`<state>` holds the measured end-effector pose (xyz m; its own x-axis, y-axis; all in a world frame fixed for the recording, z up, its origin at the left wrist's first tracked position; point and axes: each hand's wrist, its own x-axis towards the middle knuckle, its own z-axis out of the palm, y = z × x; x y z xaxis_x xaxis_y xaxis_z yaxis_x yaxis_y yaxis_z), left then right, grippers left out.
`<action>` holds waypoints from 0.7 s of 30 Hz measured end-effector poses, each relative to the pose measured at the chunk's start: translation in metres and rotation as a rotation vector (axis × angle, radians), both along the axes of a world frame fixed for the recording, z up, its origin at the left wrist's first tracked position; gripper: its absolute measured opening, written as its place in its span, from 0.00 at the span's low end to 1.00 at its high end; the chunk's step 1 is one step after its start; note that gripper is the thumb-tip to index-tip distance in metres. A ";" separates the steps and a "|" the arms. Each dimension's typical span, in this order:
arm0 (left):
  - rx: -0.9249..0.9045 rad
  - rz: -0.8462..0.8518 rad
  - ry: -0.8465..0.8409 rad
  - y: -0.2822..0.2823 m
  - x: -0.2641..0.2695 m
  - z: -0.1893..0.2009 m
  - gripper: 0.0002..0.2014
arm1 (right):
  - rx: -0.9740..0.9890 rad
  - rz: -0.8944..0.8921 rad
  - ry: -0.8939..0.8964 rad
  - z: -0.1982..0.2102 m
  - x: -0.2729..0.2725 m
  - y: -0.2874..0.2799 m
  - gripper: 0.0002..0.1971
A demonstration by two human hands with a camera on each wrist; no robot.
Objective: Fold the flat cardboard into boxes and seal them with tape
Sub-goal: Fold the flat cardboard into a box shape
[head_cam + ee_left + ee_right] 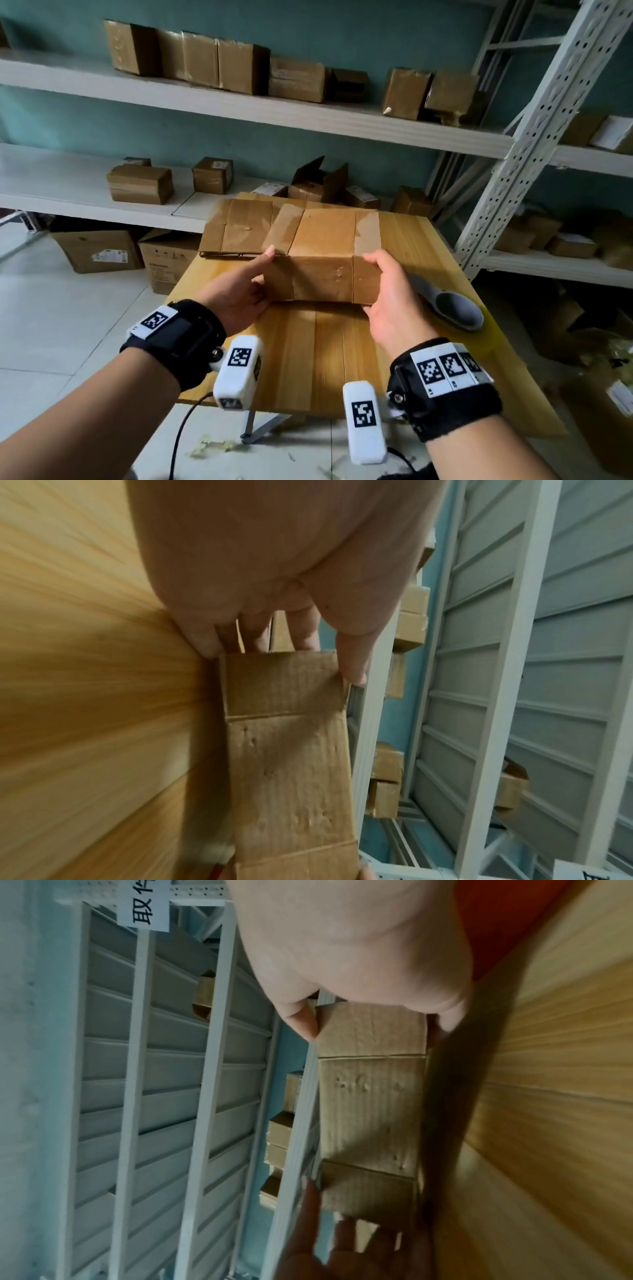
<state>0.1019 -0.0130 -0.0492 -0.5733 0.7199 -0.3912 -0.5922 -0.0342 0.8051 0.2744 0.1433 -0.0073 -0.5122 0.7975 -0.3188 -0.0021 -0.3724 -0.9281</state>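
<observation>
A brown cardboard box (322, 279), opened from flat into a tube with its end flaps loose, is held just above the wooden table (329, 356). My left hand (265, 274) grips its left end, thumb on the top edge and fingers curled round the flap. At the right end, my right hand (383, 284) grips the same way. The left wrist view shows the box (287, 750) running away from my left hand (284, 647). In the right wrist view the box (369, 1110) lies between my right hand (369, 1007) and left hand (342, 1245). Flat cardboard (246, 226) lies behind.
A grey rounded object (448, 305) lies on the table just right of my right hand. White metal shelving (534, 113) with several sealed boxes (219, 65) stands behind and to the right. Cartons (99, 251) sit on the floor at left.
</observation>
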 end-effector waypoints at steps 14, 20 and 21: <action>-0.058 0.038 0.120 0.016 -0.006 -0.003 0.19 | 0.038 0.052 0.069 -0.030 -0.009 0.036 0.44; -0.065 0.122 0.191 0.015 -0.012 -0.013 0.37 | 0.026 0.135 0.018 -0.026 -0.013 0.032 0.33; -0.065 0.149 0.197 0.016 -0.014 -0.016 0.45 | -0.003 0.145 0.025 -0.023 -0.016 0.029 0.33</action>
<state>0.0875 0.0030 -0.0647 -0.7407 0.5990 -0.3042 -0.4159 -0.0533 0.9078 0.2589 0.1727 -0.0301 -0.6300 0.7134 -0.3067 0.0288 -0.3733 -0.9273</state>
